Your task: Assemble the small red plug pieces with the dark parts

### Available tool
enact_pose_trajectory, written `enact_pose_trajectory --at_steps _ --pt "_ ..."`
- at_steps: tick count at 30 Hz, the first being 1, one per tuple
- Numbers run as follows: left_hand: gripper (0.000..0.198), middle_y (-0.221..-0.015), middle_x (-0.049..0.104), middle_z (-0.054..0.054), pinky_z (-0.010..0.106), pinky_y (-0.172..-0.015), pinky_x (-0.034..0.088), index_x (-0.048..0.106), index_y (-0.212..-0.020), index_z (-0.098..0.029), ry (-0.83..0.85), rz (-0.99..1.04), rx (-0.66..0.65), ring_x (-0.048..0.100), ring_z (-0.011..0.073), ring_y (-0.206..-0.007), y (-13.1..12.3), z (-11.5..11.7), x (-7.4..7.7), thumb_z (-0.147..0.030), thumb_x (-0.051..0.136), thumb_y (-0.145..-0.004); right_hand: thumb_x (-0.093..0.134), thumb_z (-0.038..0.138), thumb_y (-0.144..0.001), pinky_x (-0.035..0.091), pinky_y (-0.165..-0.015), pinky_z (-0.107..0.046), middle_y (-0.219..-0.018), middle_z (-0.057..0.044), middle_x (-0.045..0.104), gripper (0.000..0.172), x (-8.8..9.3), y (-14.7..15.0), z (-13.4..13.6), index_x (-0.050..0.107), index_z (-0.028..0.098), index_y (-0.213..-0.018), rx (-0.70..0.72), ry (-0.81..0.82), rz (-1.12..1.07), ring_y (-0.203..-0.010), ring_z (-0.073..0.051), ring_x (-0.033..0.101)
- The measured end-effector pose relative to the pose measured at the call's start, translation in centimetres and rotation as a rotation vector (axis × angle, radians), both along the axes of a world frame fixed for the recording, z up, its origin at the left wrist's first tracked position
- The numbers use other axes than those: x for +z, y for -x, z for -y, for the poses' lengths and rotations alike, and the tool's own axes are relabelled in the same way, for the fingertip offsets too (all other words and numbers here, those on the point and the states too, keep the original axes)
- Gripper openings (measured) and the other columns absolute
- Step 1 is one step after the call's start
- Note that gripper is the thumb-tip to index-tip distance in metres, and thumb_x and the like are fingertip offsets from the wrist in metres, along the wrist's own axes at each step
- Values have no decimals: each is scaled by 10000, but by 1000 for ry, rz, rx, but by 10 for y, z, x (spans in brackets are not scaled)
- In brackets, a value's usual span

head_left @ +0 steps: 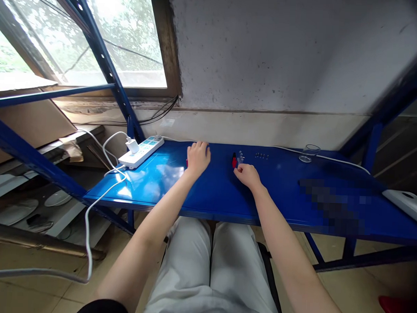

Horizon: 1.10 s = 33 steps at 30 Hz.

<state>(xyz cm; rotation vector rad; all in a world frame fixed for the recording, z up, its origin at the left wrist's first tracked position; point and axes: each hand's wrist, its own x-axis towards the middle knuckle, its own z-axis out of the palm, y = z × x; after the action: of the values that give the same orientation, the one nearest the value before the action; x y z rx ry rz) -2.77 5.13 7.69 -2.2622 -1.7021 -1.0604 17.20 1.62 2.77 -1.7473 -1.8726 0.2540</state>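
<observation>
My left hand (198,159) rests over the blue tabletop with its fingers curled down. A bit of a small red object (187,162) shows at its left edge; most of it is hidden. My right hand (249,175) is closed, thumb and fingertips together, and what they hold, if anything, is too small to make out. Just beyond its fingertips stands or lies a small red and black object (234,160), beside a little cluster of clear pieces (240,156). Several tiny pale pieces (262,155) lie in rows farther right.
A white power strip (142,152) with a plug and cable sits at the table's left end. At the back right is a clear glass (309,153). A blurred dark item (330,204) and a white device (405,202) lie right. Blue shelf posts frame the blue table (214,198).
</observation>
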Motion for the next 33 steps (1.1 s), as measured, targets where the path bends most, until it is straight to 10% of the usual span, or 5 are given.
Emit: enact_pose_trajectory --at_steps 7,15,33 --pt "385 -1034 585 139 356 -804 346 558 -1129 -183 13 -315 103 503 272 -1004 70 -3 -13 -323 271 -915 421 313 -812 251 -495 -242 -486 21 393 303 -2 7 1 329 212 -542 117 -70 -1 -461 -108 366" --pt "319 -948 639 100 290 -726 391 617 -1031 -208 177 -289 -38 591 223 -889 94 -8 -38 -264 330 -903 410 349 -822 244 -482 -238 -487 21 384 322 -2 11 3 311 213 -548 158 -55 5 -444 -100 337" --pt "303 -763 697 38 222 -510 441 658 -881 -161 257 674 -364 540 83 -434 -2 5 -46 -407 484 -846 394 443 -865 307 -516 -238 -630 -18 574 314 -3 17 0 566 204 -756 205 -133 -162 -557 -138 495"
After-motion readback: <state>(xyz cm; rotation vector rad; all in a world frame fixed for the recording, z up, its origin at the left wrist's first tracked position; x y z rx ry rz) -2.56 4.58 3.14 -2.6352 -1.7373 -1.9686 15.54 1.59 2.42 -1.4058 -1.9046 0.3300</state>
